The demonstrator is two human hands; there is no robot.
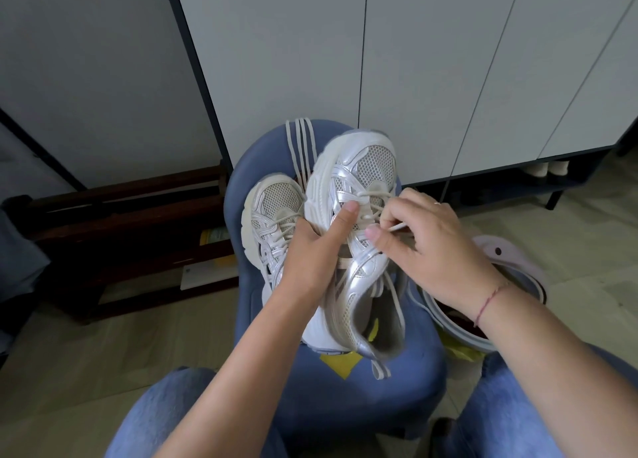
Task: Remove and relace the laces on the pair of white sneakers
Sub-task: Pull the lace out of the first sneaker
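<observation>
Two white and silver sneakers lie on a blue stool (345,399). My left hand (316,247) grips the right-hand sneaker (362,167) at its middle, thumb pressed on the laced part. My right hand (424,247) pinches the tip of that shoe's cream lace (397,228) just beside the eyelets. The other sneaker (272,212) lies to the left, partly under my left hand, with its lace threaded. Loose cream laces (300,146) lie in parallel strands over the stool's far edge.
A grey cabinet (414,60) stands behind the stool, with shoes under it at the right. A dark wooden rack (138,222) is on the left. A pale round tub (511,278) sits by my right forearm. My knees in blue jeans frame the stool.
</observation>
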